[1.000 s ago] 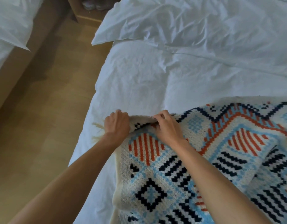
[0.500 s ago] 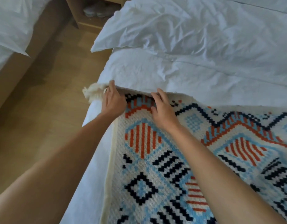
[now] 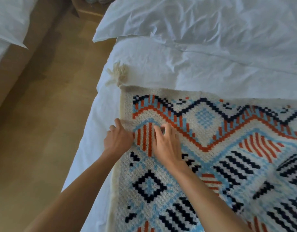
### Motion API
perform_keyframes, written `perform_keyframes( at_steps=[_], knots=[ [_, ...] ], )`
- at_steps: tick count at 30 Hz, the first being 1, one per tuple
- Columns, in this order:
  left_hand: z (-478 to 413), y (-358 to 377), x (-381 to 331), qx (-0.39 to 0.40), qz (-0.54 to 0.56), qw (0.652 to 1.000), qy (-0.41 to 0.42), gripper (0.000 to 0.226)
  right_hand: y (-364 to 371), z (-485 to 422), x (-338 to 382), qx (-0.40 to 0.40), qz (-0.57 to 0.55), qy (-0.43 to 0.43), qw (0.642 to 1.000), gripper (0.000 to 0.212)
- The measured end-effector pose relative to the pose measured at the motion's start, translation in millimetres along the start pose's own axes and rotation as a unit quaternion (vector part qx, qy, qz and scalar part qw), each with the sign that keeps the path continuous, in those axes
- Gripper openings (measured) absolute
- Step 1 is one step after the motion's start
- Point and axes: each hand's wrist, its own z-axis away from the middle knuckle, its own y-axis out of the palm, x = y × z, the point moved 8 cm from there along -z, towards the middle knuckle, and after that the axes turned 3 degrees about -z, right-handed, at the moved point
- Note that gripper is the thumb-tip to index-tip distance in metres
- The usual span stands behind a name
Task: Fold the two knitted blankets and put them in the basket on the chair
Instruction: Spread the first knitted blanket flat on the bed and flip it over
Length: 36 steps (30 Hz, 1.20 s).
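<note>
A cream knitted blanket point(image 3: 211, 131) with blue, orange and navy patterns lies spread flat on the white bed point(image 3: 161, 64). Its far left corner ends in a cream tassel point(image 3: 117, 74). My left hand point(image 3: 117, 141) sits at the blanket's left edge, fingers loosely bent and touching the border. My right hand point(image 3: 167, 144) rests on the orange striped patch, its bent fingertips pressing the knit. Neither hand pinches any fabric. A second blanket, the basket and the chair are out of view.
A rumpled white duvet point(image 3: 203, 22) covers the far part of the bed. Wooden floor point(image 3: 44, 131) runs along the left, with another bed point(image 3: 7, 27) beyond it and a wooden nightstand point(image 3: 87, 9) at the top.
Both hands carried the blanket's edge away from me and laid it flat, then let go and drew back. The tasselled corner now lies beyond the hands.
</note>
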Motion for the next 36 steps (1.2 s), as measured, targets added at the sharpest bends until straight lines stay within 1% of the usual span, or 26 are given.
perform_keyframes(
  at_steps=[1,3,5,7,8,10,11,13,16,18,19,20,21,22,23,24,25,27,29,31,32,36],
  knots=[
    [7,2,3,0.000,0.013,1.000,0.008,0.038,4,12,8,0.021,-0.029,-0.008,0.999,0.036],
    [25,7,9,-0.016,0.019,0.999,0.033,0.035,17,49,34,0.077,-0.065,-0.051,0.994,0.030],
    [46,10,17,-0.023,0.026,0.999,0.041,0.033,36,100,60,0.139,-0.056,-0.085,0.985,0.028],
    [60,15,24,-0.013,0.052,0.998,0.033,0.033,54,145,82,0.189,-0.052,-0.104,0.975,0.038],
    [66,17,28,-0.001,0.069,0.997,0.024,0.030,60,162,92,0.201,-0.046,-0.115,0.972,0.044],
    [75,20,38,0.031,0.080,0.996,0.009,0.019,74,188,109,0.225,-0.033,-0.127,0.965,0.052],
    [79,22,42,0.042,0.069,0.997,0.013,0.016,79,196,114,0.231,-0.031,-0.130,0.964,0.053],
    [91,24,53,0.053,0.047,0.997,0.025,0.016,84,207,121,0.236,-0.026,-0.123,0.964,0.050],
    [112,31,66,0.058,0.060,0.996,0.043,0.023,84,216,129,0.241,0.018,-0.127,0.962,0.032],
    [115,31,73,0.048,0.080,0.995,0.043,0.025,76,216,146,0.188,-0.016,-0.140,0.972,0.021],
    [110,25,80,0.031,0.096,0.995,0.026,0.025,74,218,155,0.169,-0.050,-0.143,0.974,0.010],
    [102,17,88,0.009,0.113,0.994,0.002,0.023,73,220,163,0.169,-0.095,-0.129,0.973,0.013],
    [93,8,97,-0.009,0.123,0.992,-0.023,0.021,78,222,169,0.168,-0.135,-0.119,0.969,0.023],
    [87,1,106,-0.011,0.126,0.991,-0.039,0.020,82,225,175,0.173,-0.147,-0.116,0.967,0.028],
    [84,-2,112,0.002,0.121,0.992,-0.042,0.020,89,231,178,0.189,-0.139,-0.117,0.965,0.034],
    [86,-1,116,0.026,0.114,0.993,-0.033,0.019,95,239,177,0.216,-0.135,-0.108,0.961,0.042],
    [92,1,118,0.053,0.109,0.992,-0.021,0.018,98,248,173,0.227,-0.137,-0.098,0.959,0.046],
    [115,12,122,0.096,0.108,0.989,-0.005,0.016,93,270,163,0.209,-0.139,-0.080,0.965,0.043],
    [144,24,129,0.120,0.114,0.986,-0.005,0.016,84,296,147,0.183,-0.119,-0.062,0.974,0.038],
    [177,38,141,0.139,0.111,0.984,-0.017,0.018,75,322,127,0.168,-0.093,-0.036,0.981,0.040],
    [193,45,149,0.147,0.108,0.983,-0.026,0.020,74,337,116,0.177,-0.082,-0.022,0.980,0.044],
    [257,67,181,0.154,0.086,0.982,-0.059,0.026,83,394,80,0.270,0.003,-0.005,0.963,0.067]
  ],
)
